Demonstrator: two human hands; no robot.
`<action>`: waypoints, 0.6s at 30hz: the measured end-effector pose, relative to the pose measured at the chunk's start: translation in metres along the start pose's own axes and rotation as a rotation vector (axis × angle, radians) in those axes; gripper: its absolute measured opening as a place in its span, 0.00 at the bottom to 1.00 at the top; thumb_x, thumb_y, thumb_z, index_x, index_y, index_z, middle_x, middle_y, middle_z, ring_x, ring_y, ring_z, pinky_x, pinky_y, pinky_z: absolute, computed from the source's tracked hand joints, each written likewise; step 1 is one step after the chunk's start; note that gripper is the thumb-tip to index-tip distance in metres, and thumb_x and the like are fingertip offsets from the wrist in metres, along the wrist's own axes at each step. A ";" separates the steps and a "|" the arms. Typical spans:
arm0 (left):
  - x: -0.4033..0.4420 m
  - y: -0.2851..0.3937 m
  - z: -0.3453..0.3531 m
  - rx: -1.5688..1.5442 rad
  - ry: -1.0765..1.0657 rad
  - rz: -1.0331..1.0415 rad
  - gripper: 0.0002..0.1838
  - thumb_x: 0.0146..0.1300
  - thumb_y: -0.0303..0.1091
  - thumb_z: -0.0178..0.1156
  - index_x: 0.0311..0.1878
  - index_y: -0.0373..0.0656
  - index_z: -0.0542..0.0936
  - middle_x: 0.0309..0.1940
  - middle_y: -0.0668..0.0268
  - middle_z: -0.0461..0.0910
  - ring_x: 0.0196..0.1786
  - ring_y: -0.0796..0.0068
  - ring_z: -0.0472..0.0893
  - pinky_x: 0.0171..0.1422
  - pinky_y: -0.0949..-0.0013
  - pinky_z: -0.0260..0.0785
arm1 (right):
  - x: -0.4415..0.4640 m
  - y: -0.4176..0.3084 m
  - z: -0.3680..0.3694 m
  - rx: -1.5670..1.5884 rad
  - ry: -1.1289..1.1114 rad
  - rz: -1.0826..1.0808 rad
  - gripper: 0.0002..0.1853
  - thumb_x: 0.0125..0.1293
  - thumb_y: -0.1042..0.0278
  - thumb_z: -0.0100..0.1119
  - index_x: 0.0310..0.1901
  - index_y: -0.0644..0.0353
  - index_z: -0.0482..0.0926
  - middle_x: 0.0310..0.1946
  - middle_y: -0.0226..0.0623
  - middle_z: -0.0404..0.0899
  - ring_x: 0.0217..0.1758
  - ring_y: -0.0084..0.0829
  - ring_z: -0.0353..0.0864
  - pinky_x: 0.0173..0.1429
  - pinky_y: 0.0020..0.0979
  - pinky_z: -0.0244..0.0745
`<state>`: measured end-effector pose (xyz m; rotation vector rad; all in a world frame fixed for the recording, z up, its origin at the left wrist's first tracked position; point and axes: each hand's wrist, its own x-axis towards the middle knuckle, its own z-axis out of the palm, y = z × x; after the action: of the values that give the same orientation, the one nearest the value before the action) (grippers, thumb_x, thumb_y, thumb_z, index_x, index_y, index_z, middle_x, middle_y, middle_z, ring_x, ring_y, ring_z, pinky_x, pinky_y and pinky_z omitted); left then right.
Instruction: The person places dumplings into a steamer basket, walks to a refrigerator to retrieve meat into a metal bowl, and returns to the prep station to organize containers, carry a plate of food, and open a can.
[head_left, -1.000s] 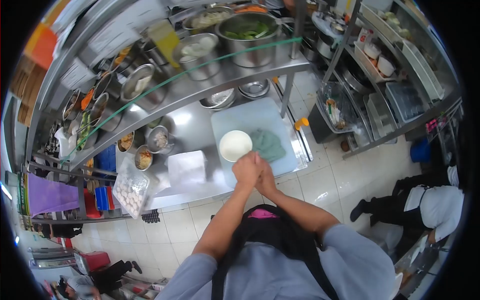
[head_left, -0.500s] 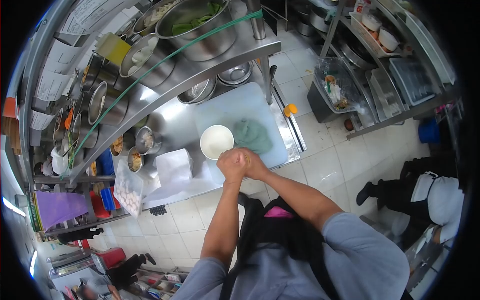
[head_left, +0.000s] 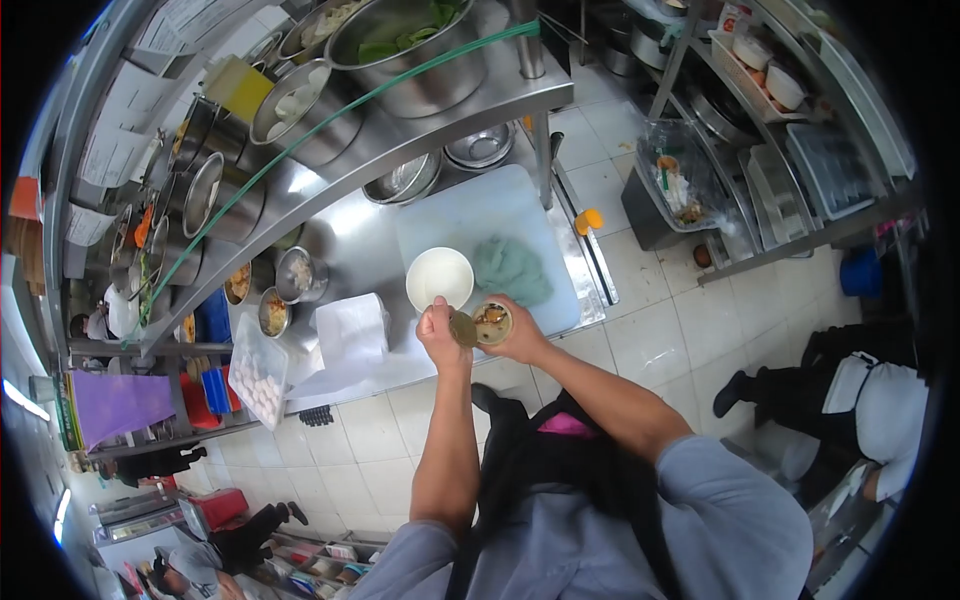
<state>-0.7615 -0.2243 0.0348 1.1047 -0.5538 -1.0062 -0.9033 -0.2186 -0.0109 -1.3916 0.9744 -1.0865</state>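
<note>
My right hand (head_left: 525,335) is wrapped round a small can (head_left: 493,323), whose open top shows brownish contents in pale liquid. My left hand (head_left: 442,338) pinches the can's round metal lid (head_left: 462,328), tilted up at the can's left side. Whether the lid is still joined to the rim I cannot tell. Just beyond my hands, a white bowl (head_left: 440,280) stands on the pale cutting board (head_left: 450,218) with nothing visible in it. To the bowl's right lies a crumpled green cloth (head_left: 512,272).
White paper sheets (head_left: 350,335) and a tray of pale round pieces (head_left: 258,370) are on the left. Metal bowls (head_left: 300,275) hold food. Overhead runs a steel shelf (head_left: 340,160) with pots. A bin (head_left: 665,190) stands right; another person (head_left: 870,395) is lower right.
My hands were closed together over something hidden. They are now turned apart, so the opened can and its raised lid show. The view has shifted slightly.
</note>
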 end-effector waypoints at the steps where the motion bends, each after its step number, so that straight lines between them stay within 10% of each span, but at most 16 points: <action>1: -0.001 -0.002 0.004 0.004 -0.010 -0.006 0.23 0.76 0.38 0.59 0.22 0.46 0.66 0.19 0.74 0.66 0.22 0.81 0.64 0.27 0.70 0.58 | -0.005 -0.005 -0.006 0.001 0.012 0.002 0.41 0.41 0.67 0.84 0.60 0.61 0.73 0.53 0.40 0.79 0.55 0.37 0.82 0.61 0.34 0.76; 6: -0.008 0.027 0.080 -0.353 -0.154 -0.313 0.12 0.76 0.44 0.59 0.38 0.49 0.72 0.27 0.72 0.72 0.29 0.78 0.73 0.32 0.69 0.68 | -0.035 -0.050 -0.062 0.010 0.100 0.031 0.40 0.43 0.66 0.84 0.59 0.61 0.73 0.52 0.39 0.79 0.54 0.33 0.81 0.62 0.33 0.75; 12: 0.006 -0.014 0.132 0.219 -0.651 -0.264 0.11 0.76 0.42 0.59 0.40 0.46 0.77 0.38 0.69 0.77 0.37 0.77 0.75 0.38 0.67 0.70 | -0.093 -0.072 -0.157 -0.088 0.363 -0.001 0.38 0.45 0.68 0.84 0.59 0.60 0.73 0.53 0.36 0.77 0.55 0.28 0.80 0.62 0.30 0.74; 14: -0.001 -0.015 0.174 0.869 -0.937 0.252 0.10 0.74 0.37 0.60 0.35 0.43 0.78 0.37 0.67 0.76 0.39 0.75 0.76 0.41 0.65 0.70 | -0.115 -0.079 -0.187 -0.094 0.475 -0.025 0.38 0.46 0.68 0.84 0.58 0.61 0.73 0.51 0.35 0.78 0.54 0.27 0.80 0.62 0.29 0.74; 18: -0.018 -0.010 0.310 1.038 -1.152 0.623 0.13 0.65 0.35 0.66 0.31 0.35 0.79 0.36 0.52 0.80 0.35 0.50 0.80 0.41 0.55 0.73 | -0.165 -0.083 -0.234 -0.151 0.716 0.063 0.38 0.47 0.67 0.84 0.59 0.62 0.72 0.50 0.35 0.78 0.54 0.26 0.79 0.62 0.29 0.75</action>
<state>-1.0199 -0.3548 0.1466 0.9726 -2.3805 -0.6814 -1.1719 -0.1101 0.0594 -1.0800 1.6238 -1.5282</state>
